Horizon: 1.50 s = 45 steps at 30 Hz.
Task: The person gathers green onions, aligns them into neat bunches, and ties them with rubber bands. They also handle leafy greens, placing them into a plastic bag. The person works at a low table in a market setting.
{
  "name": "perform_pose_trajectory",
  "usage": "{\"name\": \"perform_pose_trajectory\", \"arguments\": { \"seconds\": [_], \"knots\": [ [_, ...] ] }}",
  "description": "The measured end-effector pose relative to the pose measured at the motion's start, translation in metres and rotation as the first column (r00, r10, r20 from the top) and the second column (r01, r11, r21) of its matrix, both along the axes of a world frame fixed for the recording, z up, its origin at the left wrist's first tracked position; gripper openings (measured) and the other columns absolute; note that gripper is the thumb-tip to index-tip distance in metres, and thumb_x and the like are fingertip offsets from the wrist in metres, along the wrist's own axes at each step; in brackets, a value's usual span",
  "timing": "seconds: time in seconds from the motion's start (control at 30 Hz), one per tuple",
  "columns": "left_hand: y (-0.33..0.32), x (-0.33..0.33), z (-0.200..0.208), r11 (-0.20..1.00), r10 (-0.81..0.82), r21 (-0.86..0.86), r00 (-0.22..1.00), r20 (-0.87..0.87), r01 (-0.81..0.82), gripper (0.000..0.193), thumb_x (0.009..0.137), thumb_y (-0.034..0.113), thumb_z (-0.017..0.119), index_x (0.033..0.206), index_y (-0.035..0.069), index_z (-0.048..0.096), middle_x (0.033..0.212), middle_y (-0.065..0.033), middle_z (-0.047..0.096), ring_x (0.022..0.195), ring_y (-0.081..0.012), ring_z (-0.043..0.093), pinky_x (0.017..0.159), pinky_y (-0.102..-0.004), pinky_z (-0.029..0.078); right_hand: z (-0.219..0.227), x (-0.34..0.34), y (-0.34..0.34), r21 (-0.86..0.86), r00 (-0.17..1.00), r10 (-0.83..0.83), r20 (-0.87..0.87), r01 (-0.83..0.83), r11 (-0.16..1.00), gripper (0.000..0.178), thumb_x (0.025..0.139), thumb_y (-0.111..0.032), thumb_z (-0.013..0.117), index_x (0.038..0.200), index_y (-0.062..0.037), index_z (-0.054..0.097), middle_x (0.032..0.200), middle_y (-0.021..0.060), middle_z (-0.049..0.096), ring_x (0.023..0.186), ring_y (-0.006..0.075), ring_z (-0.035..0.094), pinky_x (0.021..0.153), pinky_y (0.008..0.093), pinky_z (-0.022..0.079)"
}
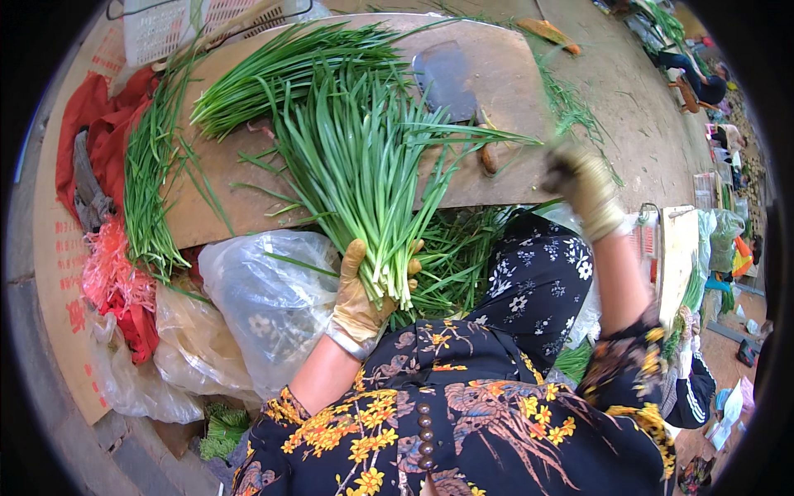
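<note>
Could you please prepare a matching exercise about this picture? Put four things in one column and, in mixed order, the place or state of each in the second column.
Things:
1. left hand
2. right hand
3. cleaver
4. red cloth

Places or states:
A. lying on the board
B. heaped to the left of the board
C. gripping the pale lower ends of a bunch of green leaves
D. blurred, near the right edge of the board

Right pairs: 1-C, 2-D, 3-A, 4-B
</note>
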<state>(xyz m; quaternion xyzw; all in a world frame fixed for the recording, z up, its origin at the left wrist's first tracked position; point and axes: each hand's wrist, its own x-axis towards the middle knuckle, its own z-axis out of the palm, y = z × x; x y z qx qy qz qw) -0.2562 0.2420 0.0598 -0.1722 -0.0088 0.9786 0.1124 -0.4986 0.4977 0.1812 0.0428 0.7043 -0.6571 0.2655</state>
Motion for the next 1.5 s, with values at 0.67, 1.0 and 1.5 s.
{"name": "perform_pose_trajectory", "arguments": {
  "seconds": [0.67, 1.0, 1.5],
  "knots": [
    [0.014, -0.007, 0.022, 0.958, 0.115, -0.276, 0.984, 0.133, -0.074, 0.091, 0.077, 0.056, 0.076, 0.139, -0.002, 0.045, 0.133, -0.0231, 0.056, 0.124, -0.0370, 0.054, 0.111, -0.0492, 0.040, -0.048, 0.136, -0.093, -0.041, 0.649, 0.324, 0.688, -0.411, 0.911, 0.004, 0.081, -0.003, 0.062, 0.083, -0.0046, 0.058, 0.056, 0.0000, 0.047, 0.040, 0.0128, 0.045, 0.035, 0.0290, 0.035],
    [0.010, -0.002, 0.003, 0.977, 0.038, -0.212, 0.990, 0.135, -0.009, 0.079, 0.082, 0.054, 0.072, 0.131, -0.004, 0.053, 0.122, -0.0255, 0.063, 0.118, -0.0392, 0.060, 0.105, -0.0500, 0.046, -0.053, 0.145, -0.103, -0.031, 0.622, 0.337, 0.707, -0.449, 0.893, 0.008, 0.085, -0.009, 0.063, 0.081, -0.0040, 0.059, 0.056, -0.0015, 0.045, 0.042, 0.0126, 0.043, 0.037, 0.0298, 0.033],
    [0.011, -0.008, 0.009, 0.983, 0.101, -0.168, 0.981, 0.168, -0.073, 0.068, 0.082, 0.040, 0.076, 0.130, -0.003, 0.053, 0.120, -0.0192, 0.065, 0.106, -0.0310, 0.065, 0.096, -0.0412, 0.054, -0.064, 0.155, -0.102, 0.509, 0.859, 0.504, -0.091, -0.395, 0.765, 0.018, 0.088, -0.019, 0.067, 0.101, -0.0063, 0.068, 0.079, 0.0087, 0.066, 0.070, 0.0207, 0.065, 0.064, 0.0348, 0.051]
  ]
}}
